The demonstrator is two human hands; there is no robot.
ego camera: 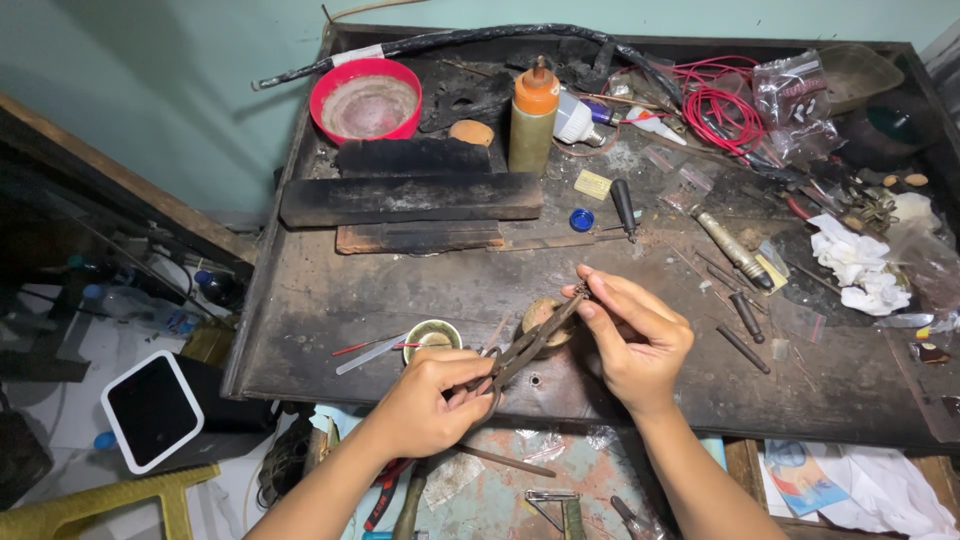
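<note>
**Shears held slantwise between both hands**

From where I'm standing, one pair of rusty shears (525,345) runs diagonally, handles low-left, tips up-right. Left hand (430,400) is closed round the handles; right hand (630,335) pinches something tiny at the tips, can't tell what. Behind them on the bench (330,290): one small brass cup (432,338), one red bowl (366,98), one orange-capped bottle (532,115).

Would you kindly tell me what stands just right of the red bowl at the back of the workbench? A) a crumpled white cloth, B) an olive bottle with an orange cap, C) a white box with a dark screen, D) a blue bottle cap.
B: the olive bottle with an orange cap stands upright just right of the red bowl; no other option lies beside the bowl.
</note>
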